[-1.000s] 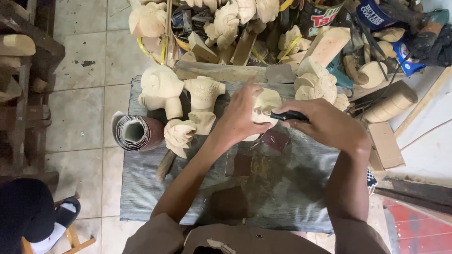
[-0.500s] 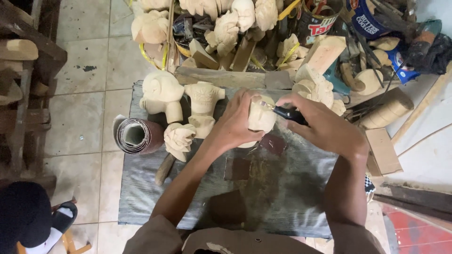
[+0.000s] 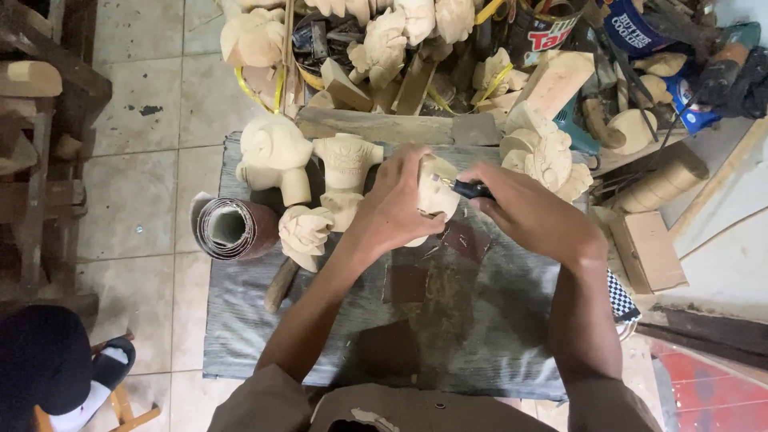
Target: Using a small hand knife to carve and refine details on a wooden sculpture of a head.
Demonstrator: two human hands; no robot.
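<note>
I see a small pale carved wooden piece (image 3: pixel 436 192) in the middle of the picture, held just above the grey cloth mat (image 3: pixel 240 336) on the surface. It stands up more than it lies flat, with its long side going away from me. It sits right between my two hands.

My left hand (image 3: pixel 396 212) is wrapped around the left side of the piece and grips it tight. My right hand (image 3: pixel 528 216) is closed around a thin tool with a dark handle (image 3: pixel 472 190). The tool lies sideways, and its tip points left and touches the top of the piece. Both hands are very close to the piece, but the left one is the one that holds it.

Under the hands lie some dark brown sandpaper squares (image 3: pixel 406 282) on the mat. To the left stand three more pale carved wooden figures (image 3: pixel 346 164), just beside my left hand, so there is little room on that side. Further left is a roll of brown sandpaper (image 3: pixel 232 228). To the right is a big carved wooden shape with curls (image 3: pixel 544 148), near my right hand. Behind it all is a messy pile of wood blocks and cans (image 3: pixel 416 48). At the lower left is another person's foot in a sandal (image 3: pixel 108 368), well apart from my hands.
</note>
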